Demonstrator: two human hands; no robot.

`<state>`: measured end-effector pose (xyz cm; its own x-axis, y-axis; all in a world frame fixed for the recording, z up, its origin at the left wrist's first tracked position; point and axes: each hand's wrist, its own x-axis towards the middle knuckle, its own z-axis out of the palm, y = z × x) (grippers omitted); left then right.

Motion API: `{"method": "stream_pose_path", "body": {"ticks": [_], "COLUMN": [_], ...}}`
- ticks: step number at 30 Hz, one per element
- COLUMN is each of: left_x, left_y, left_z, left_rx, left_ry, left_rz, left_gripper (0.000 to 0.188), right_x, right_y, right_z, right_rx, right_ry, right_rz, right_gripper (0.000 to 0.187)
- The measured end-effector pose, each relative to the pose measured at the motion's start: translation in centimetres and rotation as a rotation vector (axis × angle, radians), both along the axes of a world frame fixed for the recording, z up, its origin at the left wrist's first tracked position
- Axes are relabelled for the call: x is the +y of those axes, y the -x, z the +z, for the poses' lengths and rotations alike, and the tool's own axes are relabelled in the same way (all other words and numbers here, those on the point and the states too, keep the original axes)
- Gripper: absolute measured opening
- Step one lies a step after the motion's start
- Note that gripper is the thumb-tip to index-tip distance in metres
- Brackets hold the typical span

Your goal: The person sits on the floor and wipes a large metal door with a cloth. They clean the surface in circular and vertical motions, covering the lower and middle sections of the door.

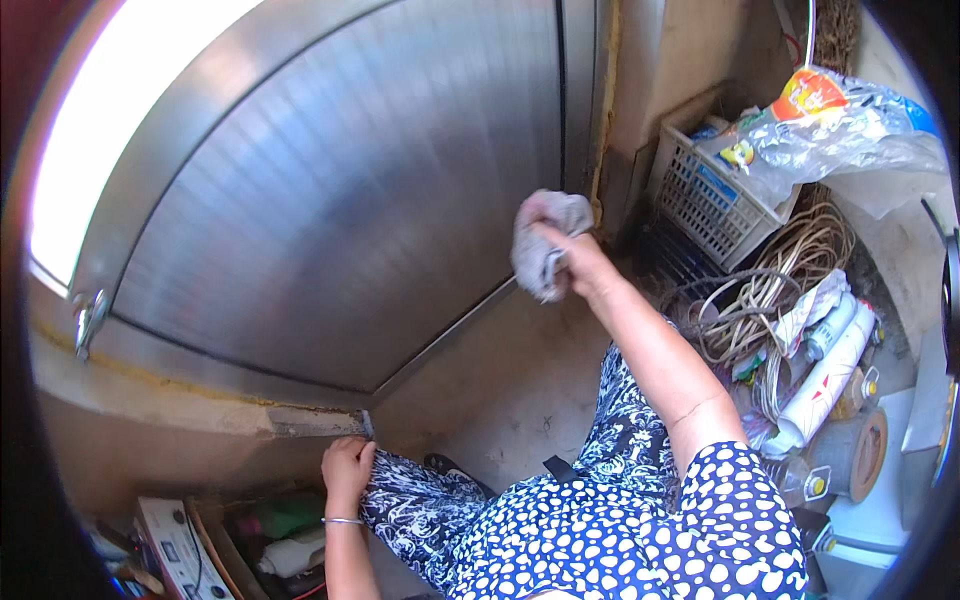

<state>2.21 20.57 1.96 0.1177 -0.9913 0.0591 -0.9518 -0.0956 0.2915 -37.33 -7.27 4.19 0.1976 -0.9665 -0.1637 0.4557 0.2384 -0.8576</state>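
Note:
My right hand [572, 256] grips a crumpled greyish cloth [541, 270], with part of the cloth hanging below the fingers. It is held out near the lower right edge of a shiny metal door panel [350, 200]; whether the cloth touches the metal I cannot tell. My left hand [348, 465] rests against my left knee, fingers curled in and nothing seen in them. A bracelet circles that wrist. Beneath it are the patterned trousers [415, 510], close to the frame's bottom corner.
To the right stand a white plastic crate [705, 195] with clear plastic packaging [830, 130] on top, coiled cable [800, 265], a white tube [825, 375] and plastic bottles [800, 480]. A metal handle [90, 322] sits at the door's left. A white appliance [180, 550] lies lower left.

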Motion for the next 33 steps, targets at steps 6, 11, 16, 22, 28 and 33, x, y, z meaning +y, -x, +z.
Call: {"method": "stream_pose_path", "body": {"ticks": [6, 11, 16, 22, 28, 33], "left_x": [-3.7, -5.3, -8.2, -10.8, -11.0, -8.8], "left_y": [1.2, -1.0, -1.1, -0.4, 1.6, 7.8], "left_z": [0.1, -0.2, -0.4, -1.5, -0.6, -2.8], "left_rx": [-0.178, -0.080, -0.265, -0.168, -0.062, -0.022], "left_ry": [-0.250, -0.432, -0.959, -0.864, -0.816, -0.847], "left_rz": [-0.176, -0.256, -0.127, -0.287, -0.672, -1.015], "left_gripper": [0.024, 0.020, 0.032, 0.020, 0.019, 0.027], "right_x": [5.4, 5.9, 5.4, 5.6, 8.0, 11.5], "right_y": [-4.0, -2.9, -2.9, -3.1, -3.1, -3.3], "right_z": [-5.3, -3.5, -2.4, -0.8, -0.4, -0.4], "right_rx": [-0.030, -0.036, -0.359, -0.354, -0.285, -0.183], "right_ry": [-0.084, -0.180, -0.375, -0.467, -0.513, -0.506], "right_rz": [0.302, 0.526, 0.542, 0.434, 0.262, 0.135], "right_gripper": [0.053, 0.053, 0.047, 0.049, 0.048, 0.053]}}
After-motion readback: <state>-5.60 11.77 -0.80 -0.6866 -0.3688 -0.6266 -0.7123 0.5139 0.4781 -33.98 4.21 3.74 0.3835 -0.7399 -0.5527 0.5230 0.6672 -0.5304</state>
